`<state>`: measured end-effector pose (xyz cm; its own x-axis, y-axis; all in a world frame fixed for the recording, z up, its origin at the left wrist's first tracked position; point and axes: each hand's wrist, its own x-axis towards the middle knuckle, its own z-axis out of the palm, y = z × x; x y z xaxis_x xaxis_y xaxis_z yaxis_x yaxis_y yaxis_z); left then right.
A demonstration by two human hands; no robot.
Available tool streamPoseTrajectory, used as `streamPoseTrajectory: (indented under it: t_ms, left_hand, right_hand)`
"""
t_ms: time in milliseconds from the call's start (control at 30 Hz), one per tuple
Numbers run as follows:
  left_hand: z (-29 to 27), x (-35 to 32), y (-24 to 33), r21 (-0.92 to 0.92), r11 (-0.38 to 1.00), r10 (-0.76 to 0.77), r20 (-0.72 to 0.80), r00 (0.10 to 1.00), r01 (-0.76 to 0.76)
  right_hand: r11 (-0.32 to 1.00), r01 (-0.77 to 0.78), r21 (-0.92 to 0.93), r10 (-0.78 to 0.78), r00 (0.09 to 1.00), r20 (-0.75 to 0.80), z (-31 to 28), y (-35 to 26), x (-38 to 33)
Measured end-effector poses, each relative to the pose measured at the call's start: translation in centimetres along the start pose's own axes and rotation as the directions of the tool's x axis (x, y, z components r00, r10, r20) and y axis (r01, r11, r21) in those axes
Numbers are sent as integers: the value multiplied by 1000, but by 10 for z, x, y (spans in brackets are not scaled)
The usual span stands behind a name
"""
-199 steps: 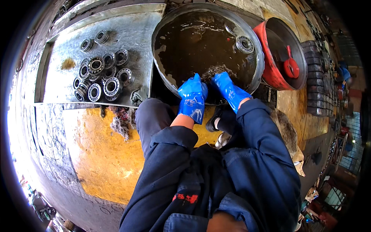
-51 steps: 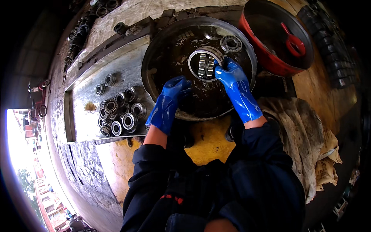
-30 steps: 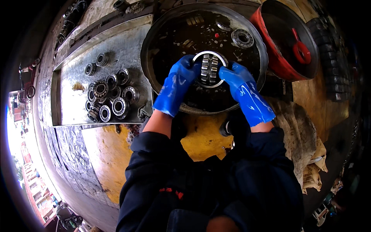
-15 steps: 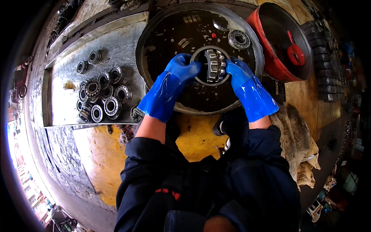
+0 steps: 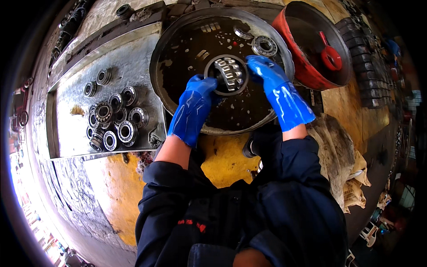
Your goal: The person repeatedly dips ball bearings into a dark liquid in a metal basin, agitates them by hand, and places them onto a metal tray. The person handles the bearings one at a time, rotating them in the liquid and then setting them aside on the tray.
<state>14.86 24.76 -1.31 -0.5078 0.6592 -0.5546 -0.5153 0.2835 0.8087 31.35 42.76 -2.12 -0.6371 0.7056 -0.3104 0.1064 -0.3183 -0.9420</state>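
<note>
You hold a large roller bearing (image 5: 227,74) tilted on edge over the middle of a wide round metal basin (image 5: 178,33) of dark, oily liquid, its rollers facing up toward you. Your left hand (image 5: 195,102), in a blue rubber glove, closes its grip on the near-left side of the ring; your right hand (image 5: 271,84), gloved the same, clasps the far-right side with its fingers curled over the rim. This looks like the washing step, with the bearing lifted clear of the liquid for a look. The next move seems to call for a firm two-handed hold, as the ring looks slippery. A smaller bearing (image 5: 264,45) lies in the basin beyond. To your left, a metal tray (image 5: 133,53) holds a cluster of bearings (image 5: 113,124). A red tub (image 5: 311,75) stands just right of the basin.
</note>
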Motion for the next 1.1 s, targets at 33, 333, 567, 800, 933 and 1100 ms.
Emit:
streamPoseTrajectory:
  t_ms: [33,333,567,800,933,1100]
  left_hand:
    - [0,-4,7,41,999,4,14,1000,-5]
    - [-46,21,-32,-141,939,305,-72,950,-312]
    - [-44,19,-17,-376,903,134,-208,969,-206]
    - [-36,26,-15,-319,920,167,-210,963,-229]
    - [-31,25,-18,-286,928,176,-225,958,-238]
    - [-33,27,-12,-194,949,187,-286,940,-248]
  right_hand:
    - [1000,28,12,-28,998,-51,-10,-6,1]
    - [540,-186,-821,160,980,-117,-33,24,77]
    - [473,-57,-879,-42,995,-87,11,30,145]
    - [270,-35,-962,160,987,9,-10,109,223]
    - [292,-31,-956,254,966,46,-2,125,196]
    - [489,-274,-828,314,941,-125,37,37,113]
